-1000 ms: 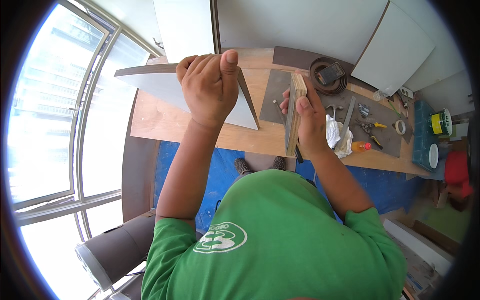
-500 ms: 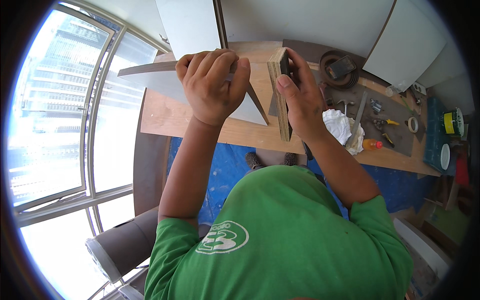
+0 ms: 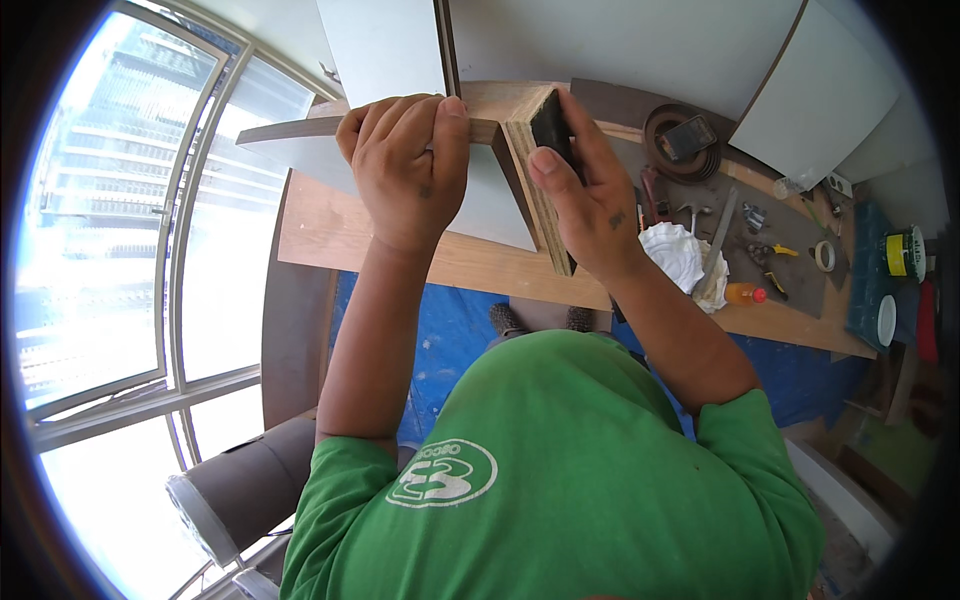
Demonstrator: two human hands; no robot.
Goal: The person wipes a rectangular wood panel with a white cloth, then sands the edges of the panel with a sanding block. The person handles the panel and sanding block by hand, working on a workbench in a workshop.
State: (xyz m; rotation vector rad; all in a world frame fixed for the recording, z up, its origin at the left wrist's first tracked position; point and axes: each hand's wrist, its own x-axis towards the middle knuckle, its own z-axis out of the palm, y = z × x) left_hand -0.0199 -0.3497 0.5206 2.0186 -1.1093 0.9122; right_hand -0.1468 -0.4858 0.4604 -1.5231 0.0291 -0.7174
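A white-faced panel (image 3: 490, 208) with a brown edge stands upright on the wooden workbench (image 3: 330, 232). My left hand (image 3: 408, 175) is closed over its top edge, fingers wrapped round it near the right end. In my right hand (image 3: 597, 195) is a plywood block (image 3: 536, 195) with a black face, the thumb on the near side and the fingers behind. The block is held steeply tilted against the panel's right end and appears to touch it there. Its side turned to the panel is partly hidden.
On the bench's right lie coiled brown edging (image 3: 655, 165), a white cloth (image 3: 672, 255), a hammer (image 3: 694, 210), pliers (image 3: 775, 285), a tape roll (image 3: 825, 256) and an orange bottle (image 3: 742, 293). Windows (image 3: 120, 220) fill the left. A large roll (image 3: 245, 490) sits lower left. Blue sheeting (image 3: 440, 330) covers the floor.
My right hand has moved left with the plywood block, closing the gap to the panel's end. My left hand has shifted slightly left along the panel's top edge.
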